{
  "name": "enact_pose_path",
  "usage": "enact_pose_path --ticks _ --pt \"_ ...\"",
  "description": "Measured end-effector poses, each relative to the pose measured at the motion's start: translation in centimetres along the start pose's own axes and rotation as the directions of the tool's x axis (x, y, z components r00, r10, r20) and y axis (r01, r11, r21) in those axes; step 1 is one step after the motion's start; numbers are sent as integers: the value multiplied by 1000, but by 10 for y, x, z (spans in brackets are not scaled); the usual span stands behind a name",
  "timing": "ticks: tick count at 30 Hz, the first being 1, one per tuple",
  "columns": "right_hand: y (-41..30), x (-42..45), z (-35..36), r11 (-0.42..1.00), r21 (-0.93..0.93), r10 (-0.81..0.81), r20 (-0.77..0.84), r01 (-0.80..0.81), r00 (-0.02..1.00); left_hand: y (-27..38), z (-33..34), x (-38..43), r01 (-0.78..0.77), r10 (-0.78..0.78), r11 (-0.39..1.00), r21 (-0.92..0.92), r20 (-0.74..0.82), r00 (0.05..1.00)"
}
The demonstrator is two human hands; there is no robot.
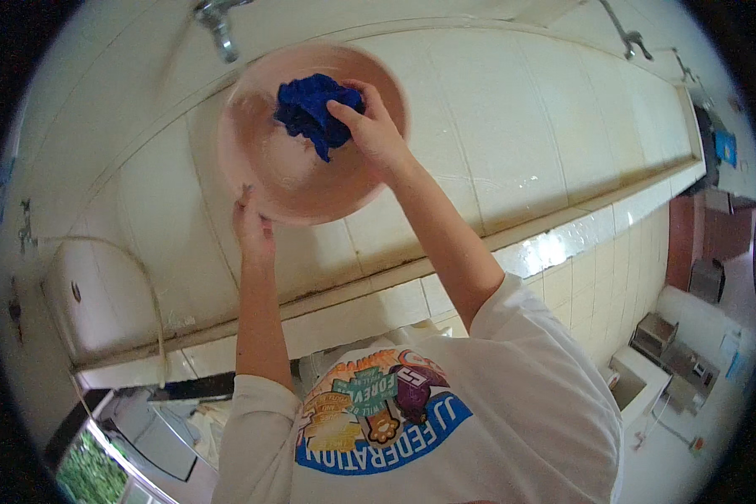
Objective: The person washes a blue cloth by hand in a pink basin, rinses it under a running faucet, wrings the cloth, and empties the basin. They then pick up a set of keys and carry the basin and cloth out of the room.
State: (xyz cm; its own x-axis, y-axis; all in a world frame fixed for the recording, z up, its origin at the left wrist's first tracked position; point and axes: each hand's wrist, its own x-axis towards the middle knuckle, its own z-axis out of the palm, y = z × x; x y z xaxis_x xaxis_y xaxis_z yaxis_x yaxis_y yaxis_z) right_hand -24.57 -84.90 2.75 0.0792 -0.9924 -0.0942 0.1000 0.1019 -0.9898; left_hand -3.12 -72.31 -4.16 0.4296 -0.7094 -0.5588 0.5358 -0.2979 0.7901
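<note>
A round pink plastic basin [286,179] is held over the white tiled trough sink, its inside turned up towards me. My left hand [253,220] grips its near left rim, the thumb over the edge and the other fingers partly hidden underneath. In my right hand [373,129] is a crumpled dark blue cloth [318,110], pinched between thumb and fingers over the basin. The cloth looks wet, and a corner of it hangs down. Some water seems to lie in the basin's bottom, though blur makes this hard to tell.
A metal tap [220,34] juts from the wall just beyond the basin's far left; another tap [633,44] is far right. The tiled trough [504,120] has a raised front ledge [542,249] close to my body. A pale hose [154,296] drapes over the ledge at left.
</note>
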Motion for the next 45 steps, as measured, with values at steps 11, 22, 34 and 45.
enact_pose_path --ticks 11,22,34,45 --pt "46 45 38 954 68 287 57 -291 956 42 15 -39 -394 421 901 182 -147 895" --pt "84 94 110 521 482 618 355 -704 701 27 115 77 267 -286 836 -479 35 958" --pt "98 53 33 518 -851 76 138 79 988 13 118 124 -11 -60 978 207 334 941" --pt "63 40 34 935 -335 209 256 -116 944 -6 71 72 468 -457 850 -242 104 883"
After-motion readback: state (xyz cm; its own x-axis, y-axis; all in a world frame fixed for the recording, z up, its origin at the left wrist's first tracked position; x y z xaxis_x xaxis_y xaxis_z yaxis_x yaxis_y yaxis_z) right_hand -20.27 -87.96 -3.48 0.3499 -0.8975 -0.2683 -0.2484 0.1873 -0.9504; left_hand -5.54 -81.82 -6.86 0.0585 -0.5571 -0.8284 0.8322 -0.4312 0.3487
